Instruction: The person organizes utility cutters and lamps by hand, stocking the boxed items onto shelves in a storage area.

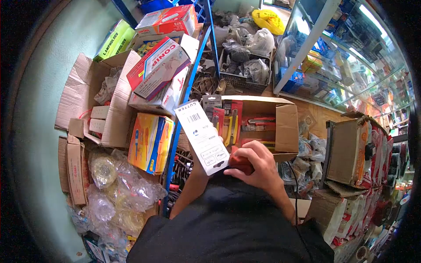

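Cutter pack (201,138), white back to the camera, stands tilted at the middle of the frame. The left hand (198,172) holds it from behind at its lower end, with its fingers hidden. Just right of it, the right hand (258,164) curls its fingers closely over a red item (239,163), below an open box (287,127) of more packs
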Demonstrator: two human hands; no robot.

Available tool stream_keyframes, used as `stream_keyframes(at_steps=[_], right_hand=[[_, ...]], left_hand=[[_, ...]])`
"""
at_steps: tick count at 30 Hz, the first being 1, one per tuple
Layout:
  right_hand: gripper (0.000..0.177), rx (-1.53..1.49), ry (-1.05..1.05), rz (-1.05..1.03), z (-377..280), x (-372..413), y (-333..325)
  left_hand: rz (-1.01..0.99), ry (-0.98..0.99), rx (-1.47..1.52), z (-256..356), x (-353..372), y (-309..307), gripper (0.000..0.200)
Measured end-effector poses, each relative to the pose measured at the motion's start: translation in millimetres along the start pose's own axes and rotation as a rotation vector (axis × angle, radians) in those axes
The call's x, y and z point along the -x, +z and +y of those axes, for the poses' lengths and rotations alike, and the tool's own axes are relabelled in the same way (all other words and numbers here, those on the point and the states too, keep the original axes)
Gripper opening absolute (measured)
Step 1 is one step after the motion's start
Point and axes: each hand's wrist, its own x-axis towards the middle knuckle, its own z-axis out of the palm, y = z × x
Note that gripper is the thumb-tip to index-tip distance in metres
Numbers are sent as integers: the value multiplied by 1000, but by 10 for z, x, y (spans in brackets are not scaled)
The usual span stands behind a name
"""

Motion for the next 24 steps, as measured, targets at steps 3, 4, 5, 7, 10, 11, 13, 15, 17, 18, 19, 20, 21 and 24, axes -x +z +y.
stream_keyframes(at_steps=[3, 4, 5, 7, 10, 11, 13, 15, 17, 18, 19, 20, 21, 24], right_hand=[[48, 63, -41, -9, 25, -14, -29], [46, 76, -50, -17, 34, -17, -38], [44, 88, -61, -15, 39, -17, -38], [39, 112, -82, -14, 50, -3, -40], [35, 258, -169, 15, 32, 58, -64], [34, 241, -171, 51, 0, 39, -50], [34, 268, -177, 49, -19, 64, -28], [33, 284, -183, 85, -11, 88, 38], [32, 291, -169, 96, 9, 103, 70], [32, 294, -160, 99, 9, 116, 74], [32, 301, -144, 97, 5, 121, 68], [32, 308, -127, 93, -3, 125, 56], [32, 315, -110, 89, -6, 130, 46], [31, 295, -92, 118, 0, 123, 39]], left_hand=[[52, 64, -92, 16, -6, 40, 56], [67, 95, -119, 9, -12, 20, 56], [85, 105, -141, 12, -14, -7, 58], [125, 127, -185, 16, -2, -42, 62], [248, 175, -345, 38, -3, 5, 74], [199, 159, -284, 42, -22, 17, 73], [104, 125, -165, 48, -50, 60, 70], [181, 164, -275, 6, -25, 207, 65], [233, 190, -344, -24, -26, 289, 60], [249, 197, -357, -34, -26, 297, 58], [266, 203, -370, -43, -26, 297, 57], [246, 219, -382, -48, -26, 226, 56], [227, 234, -392, -52, -41, 161, 55], [258, 341, -735, -83, -19, 172, 54]])
